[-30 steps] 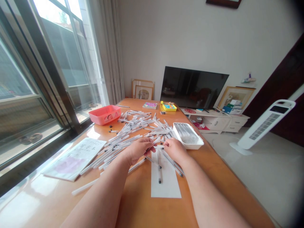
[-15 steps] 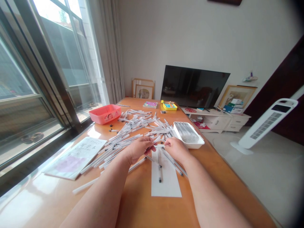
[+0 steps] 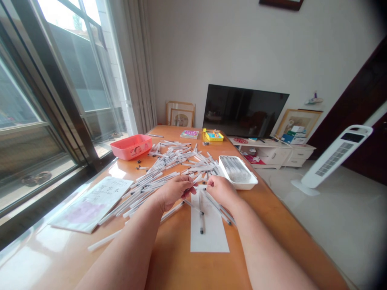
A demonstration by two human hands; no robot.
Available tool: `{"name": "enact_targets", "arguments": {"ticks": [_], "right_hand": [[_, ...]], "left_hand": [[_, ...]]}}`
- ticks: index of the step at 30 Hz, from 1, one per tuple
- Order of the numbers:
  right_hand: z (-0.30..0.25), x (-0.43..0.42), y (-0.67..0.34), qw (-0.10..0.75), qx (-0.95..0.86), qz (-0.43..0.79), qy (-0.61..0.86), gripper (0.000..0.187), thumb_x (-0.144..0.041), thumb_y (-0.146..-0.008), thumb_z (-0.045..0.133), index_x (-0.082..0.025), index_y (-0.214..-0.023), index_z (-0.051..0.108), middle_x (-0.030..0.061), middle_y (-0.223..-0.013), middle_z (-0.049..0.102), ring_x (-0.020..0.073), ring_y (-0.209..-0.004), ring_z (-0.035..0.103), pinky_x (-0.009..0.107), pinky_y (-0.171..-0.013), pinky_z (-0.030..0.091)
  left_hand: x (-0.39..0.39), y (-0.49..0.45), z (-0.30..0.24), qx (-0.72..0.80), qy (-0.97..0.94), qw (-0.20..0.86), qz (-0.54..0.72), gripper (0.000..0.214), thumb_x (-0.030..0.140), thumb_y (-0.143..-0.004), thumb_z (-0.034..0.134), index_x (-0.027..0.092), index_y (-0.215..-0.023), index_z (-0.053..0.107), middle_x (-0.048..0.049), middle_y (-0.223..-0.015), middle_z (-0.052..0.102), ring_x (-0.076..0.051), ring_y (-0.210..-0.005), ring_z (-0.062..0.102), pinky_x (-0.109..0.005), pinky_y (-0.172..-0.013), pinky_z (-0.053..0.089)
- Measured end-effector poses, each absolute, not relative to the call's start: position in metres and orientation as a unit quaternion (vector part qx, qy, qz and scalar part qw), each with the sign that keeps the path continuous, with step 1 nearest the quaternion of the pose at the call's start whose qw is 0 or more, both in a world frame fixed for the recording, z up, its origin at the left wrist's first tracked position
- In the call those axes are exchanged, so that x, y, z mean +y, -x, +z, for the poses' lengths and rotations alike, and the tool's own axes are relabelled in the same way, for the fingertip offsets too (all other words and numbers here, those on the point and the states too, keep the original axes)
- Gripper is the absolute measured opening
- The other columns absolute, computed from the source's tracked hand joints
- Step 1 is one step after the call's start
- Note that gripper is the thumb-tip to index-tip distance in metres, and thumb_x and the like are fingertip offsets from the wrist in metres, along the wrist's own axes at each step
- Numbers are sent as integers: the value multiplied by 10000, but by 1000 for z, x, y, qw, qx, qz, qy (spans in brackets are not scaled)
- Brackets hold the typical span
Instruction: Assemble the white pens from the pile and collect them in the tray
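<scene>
Between my two hands lies a short visible stretch of a white pen [image 3: 200, 187], its ends hidden in my fingers. My left hand [image 3: 177, 190] is closed, thumb and fingers pinching the pen's left end. Fingers curled, my right hand [image 3: 221, 189] grips its right end. Beneath them a white paper sheet [image 3: 209, 238] rests on the table, with a black-tipped pen [image 3: 202, 223] lying lengthwise on it. More pens cross the sheet's upper part and right edge. A large spread of loose pens [image 3: 169, 161] lies beyond and to the left of my hands.
A white tray [image 3: 254, 181] filled with pens stands right of my right hand. Farther left are a pink basket [image 3: 131, 148] and a booklet [image 3: 93, 203]. A yellow box [image 3: 214, 138] and another booklet [image 3: 189, 134] lie at the wooden table's [image 3: 175, 266] far end.
The whole view has shifted slightly, so things appear a little farther left. Both hands keep nearly the same pose around the pen.
</scene>
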State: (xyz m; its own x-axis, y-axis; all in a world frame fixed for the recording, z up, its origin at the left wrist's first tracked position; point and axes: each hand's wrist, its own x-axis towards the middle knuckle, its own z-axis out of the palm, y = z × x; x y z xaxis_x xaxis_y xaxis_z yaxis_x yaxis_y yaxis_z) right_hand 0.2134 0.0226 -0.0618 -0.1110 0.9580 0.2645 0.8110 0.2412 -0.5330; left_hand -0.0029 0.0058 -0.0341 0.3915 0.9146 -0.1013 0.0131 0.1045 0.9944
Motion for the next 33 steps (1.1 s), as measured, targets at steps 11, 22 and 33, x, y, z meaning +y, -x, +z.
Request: {"name": "enact_targets", "arguments": {"ticks": [11, 22, 33], "right_hand": [[-28, 3, -207, 537, -470, 527, 462, 252, -326, -766, 720, -163, -956, 686, 72, -933, 736, 188, -847, 702, 301, -773, 549], [-24, -3, -205, 518, -490, 544, 443, 353, -410, -742, 773, -167, -991, 716, 88, -969, 755, 222, -919, 712, 292, -741, 530], [-25, -2, -204, 509, -505, 537, 444, 325, -388, -750, 759, -164, -983, 729, 83, -925, 748, 232, -914, 707, 297, -708, 504]], "left_hand": [[0, 0, -26, 400, -559, 634, 354, 207, 348, -797, 677, 146, -812, 631, -58, -766, 677, -99, -565, 465, -262, -589, 339], [-2, 0, -26, 387, -577, 631, 346, 220, 365, -809, 688, 152, -828, 639, -57, -774, 677, -108, -592, 481, -261, -609, 353], [2, 3, -35, 381, -591, 620, 349, 262, 387, -823, 674, 140, -908, 679, -73, -818, 685, -117, -624, 493, -274, -635, 376]]}}
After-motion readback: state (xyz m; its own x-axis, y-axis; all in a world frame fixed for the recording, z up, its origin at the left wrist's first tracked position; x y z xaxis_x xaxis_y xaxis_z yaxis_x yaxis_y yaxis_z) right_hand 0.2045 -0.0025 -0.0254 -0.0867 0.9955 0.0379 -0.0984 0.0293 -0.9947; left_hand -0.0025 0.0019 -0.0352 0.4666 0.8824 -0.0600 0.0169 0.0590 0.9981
